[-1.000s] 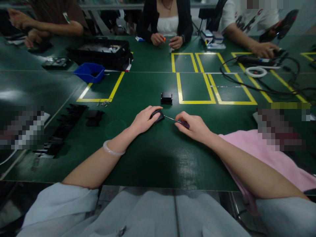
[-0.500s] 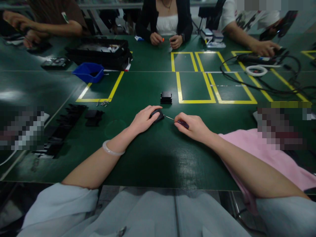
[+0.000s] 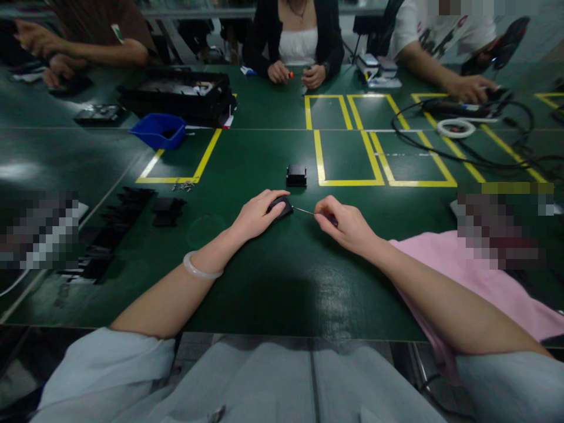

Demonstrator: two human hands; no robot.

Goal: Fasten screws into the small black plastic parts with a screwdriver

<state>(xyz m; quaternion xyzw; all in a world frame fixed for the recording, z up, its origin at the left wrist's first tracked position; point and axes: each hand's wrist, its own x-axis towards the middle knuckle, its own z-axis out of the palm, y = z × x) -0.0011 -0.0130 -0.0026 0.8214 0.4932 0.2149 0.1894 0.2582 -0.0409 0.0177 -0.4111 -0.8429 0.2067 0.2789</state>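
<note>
In the middle of the green table, my left hand (image 3: 259, 212) is closed around a small black plastic part (image 3: 284, 207), pressing it on the tabletop. My right hand (image 3: 346, 222) grips a screwdriver (image 3: 333, 220) by its dark handle. Its thin metal shaft points left, and the tip meets the right side of the black part. Just beyond my hands stands another black block-shaped part (image 3: 296, 175). Left of my left forearm lies a further black part (image 3: 167, 210), beside a row of similar black pieces (image 3: 117, 226).
Small screws (image 3: 185, 185) lie near a blue scoop bin (image 3: 158, 130). Black trays (image 3: 176, 94) are stacked behind it. Cables (image 3: 458, 128) coil at the far right; a pink cloth (image 3: 445, 258) lies under my right forearm. Several people work across the table.
My right hand has shifted very slightly right with the screwdriver. My left hand and the black part stay in place.
</note>
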